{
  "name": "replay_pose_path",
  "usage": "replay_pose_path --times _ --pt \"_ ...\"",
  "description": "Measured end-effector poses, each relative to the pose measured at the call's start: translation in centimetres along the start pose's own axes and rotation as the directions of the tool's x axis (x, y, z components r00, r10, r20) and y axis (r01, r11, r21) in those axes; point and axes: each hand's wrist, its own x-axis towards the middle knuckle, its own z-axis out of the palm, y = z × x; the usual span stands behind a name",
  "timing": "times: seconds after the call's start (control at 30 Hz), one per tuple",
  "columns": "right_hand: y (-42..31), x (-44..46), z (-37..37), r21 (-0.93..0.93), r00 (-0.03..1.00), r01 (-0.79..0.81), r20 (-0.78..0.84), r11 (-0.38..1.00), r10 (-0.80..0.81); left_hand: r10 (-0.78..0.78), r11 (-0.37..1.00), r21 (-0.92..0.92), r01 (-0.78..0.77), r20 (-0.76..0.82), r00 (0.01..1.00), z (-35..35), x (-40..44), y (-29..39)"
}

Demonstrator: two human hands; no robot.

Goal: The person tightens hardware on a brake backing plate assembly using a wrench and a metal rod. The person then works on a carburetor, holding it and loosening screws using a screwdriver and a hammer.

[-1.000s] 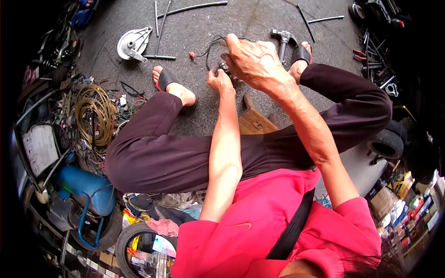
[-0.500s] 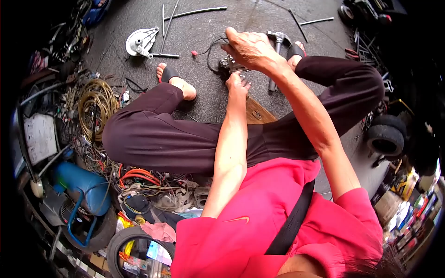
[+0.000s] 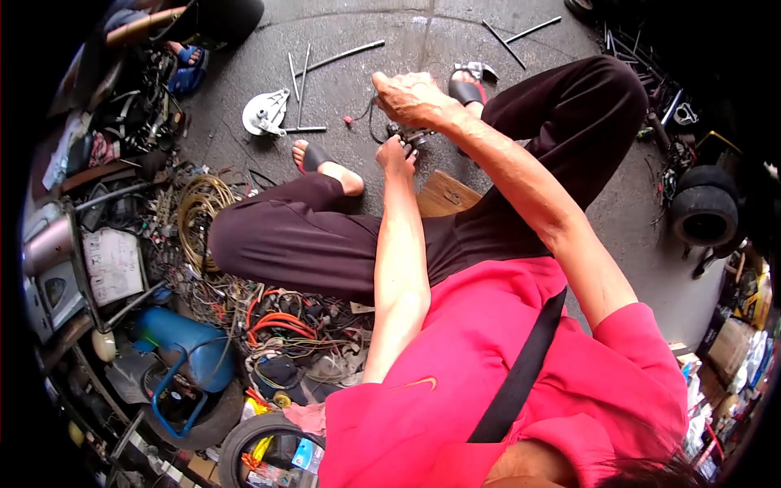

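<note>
My left hand [image 3: 396,154] is closed around the near end of a small, dark metal part [image 3: 416,137] with a black cable, held low above the ground between my feet. My right hand [image 3: 413,98] is just above and beyond that part, its fingers curled in. Whatever it grips is hidden behind the hand. A red-tipped end [image 3: 348,120] of cable lies left of the part. Near my right foot a hammer [image 3: 486,71] lies with its head showing and its handle mostly hidden by the foot. Below my hands is a wooden board [image 3: 446,195].
A round metal brake plate [image 3: 264,114] and T-handle wrenches [image 3: 299,89] lie ahead to the left, another T-handle wrench [image 3: 512,42] ahead to the right. Coiled hose [image 3: 203,215], tangled wires and a blue tank [image 3: 183,346] crowd my left. Small tyres [image 3: 704,215] stand at right.
The view has shifted. My right foot has moved inward, now covering most of the hammer's handle, and my right knee has come up. Both hands stay at the metal part, slightly further left.
</note>
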Motion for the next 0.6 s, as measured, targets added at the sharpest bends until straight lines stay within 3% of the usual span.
replay_pose_path --times 0.1,0.2,0.3,0.33,0.4,0.43,0.47,0.53,0.6 --pt "0.1 0.1 0.1 0.029 0.999 0.032 -0.044 0.999 -0.031 0.1 0.995 -0.029 -0.1 -0.005 0.995 0.6 -1.6 1.4" --pt "0.2 0.1 0.1 0.026 0.998 0.048 -0.045 0.999 -0.047 0.321 0.923 0.15 -0.355 0.208 0.924 0.8 -3.1 3.8" --pt "0.4 0.5 -0.1 0.012 0.999 0.026 -0.025 1.0 -0.025 0.69 0.592 0.193 -0.782 0.38 0.616 1.8 -2.4 5.8" --pt "0.5 0.7 -0.2 0.004 1.0 0.011 -0.013 1.0 -0.011 0.69 0.398 0.351 -0.847 0.494 0.529 2.1 -3.1 7.1" --pt "0.7 1.0 -0.6 0.033 0.999 -0.02 -0.041 0.999 0.022 0.717 0.409 0.201 -0.89 0.532 0.45 3.6 -3.4 8.6" --pt "0.6 1.2 -0.9 0.049 0.998 -0.04 -0.044 0.998 0.043 0.662 0.461 0.178 -0.869 0.583 0.471 3.9 -4.1 9.3" --pt "0.6 1.3 -1.1 0.067 0.997 -0.059 -0.043 0.996 0.062 0.635 0.388 0.244 -0.889 0.628 0.45 4.0 -4.4 10.1" --pt "0.6 1.6 -2.0 0.113 0.997 -0.079 0.015 0.99 0.078 0.652 0.373 0.205 -0.905 0.635 0.413 4.5 -5.0 10.6" --pt "1.0 2.0 -2.0 0.144 0.997 -0.058 0.062 0.988 0.05 0.575 0.421 0.254 -0.871 0.668 0.473 4.3 -5.7 10.9"
